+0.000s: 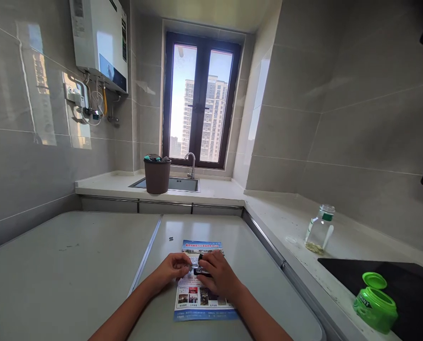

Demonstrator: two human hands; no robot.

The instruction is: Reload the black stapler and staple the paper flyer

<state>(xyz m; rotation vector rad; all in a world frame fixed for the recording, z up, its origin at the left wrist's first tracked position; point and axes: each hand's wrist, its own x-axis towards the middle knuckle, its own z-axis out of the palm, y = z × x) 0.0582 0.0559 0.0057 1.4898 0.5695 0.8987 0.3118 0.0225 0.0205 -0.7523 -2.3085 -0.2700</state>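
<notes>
A small black stapler (198, 272) lies over a printed leaflet (204, 314), its upper and lower arms apart with a shiny metal strip between them. My right hand (219, 274) is closed around the stapler from the right and covers much of it. At the stapler's front end, my left hand (175, 266) has thumb and fingers pinched together. Something small and metallic shows at those fingertips, too small to name. Beyond the hands, a pair of short dark strips, looking like staples (171, 238), rests on the table.
The pale table (72, 274) has a seam left of the leaflet. A brown bin (157, 176) stands by the sink (184, 185) under the window. On the right-hand counter (275, 208) are a glass jar (318, 234) and an open green tub (376, 310) beside a black cooktop (410, 279).
</notes>
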